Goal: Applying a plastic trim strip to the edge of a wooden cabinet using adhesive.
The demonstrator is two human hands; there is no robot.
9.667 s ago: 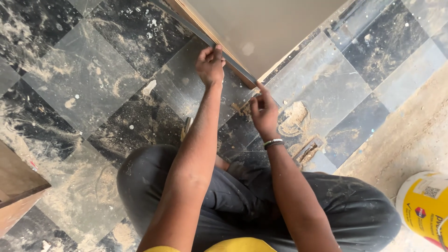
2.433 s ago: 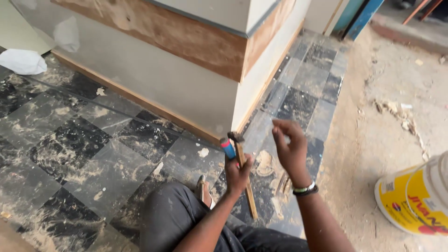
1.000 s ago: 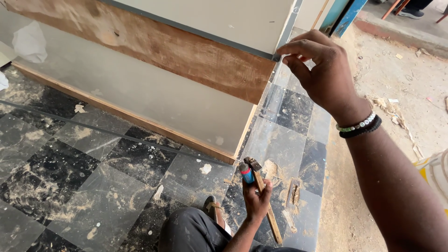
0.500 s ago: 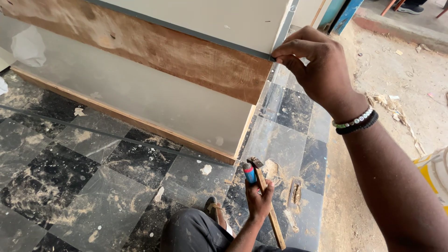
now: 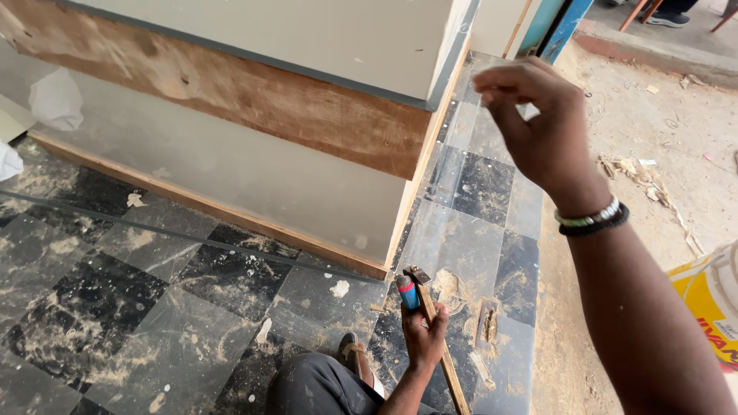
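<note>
Wooden-handled hammer [image 5: 434, 330] upright beside red-blue tool [image 5: 407, 293].

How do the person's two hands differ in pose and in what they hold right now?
The left hand is low near the tiled floor, gripping a wooden-handled hammer and a small red-and-blue object; the right hand is raised, fingers pinched. The right wrist wears bracelets; the left shows none. Both are bare.

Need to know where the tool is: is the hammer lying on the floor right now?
No, the left hand grips the hammer by its wooden handle, head up, above the tiled floor.
</note>
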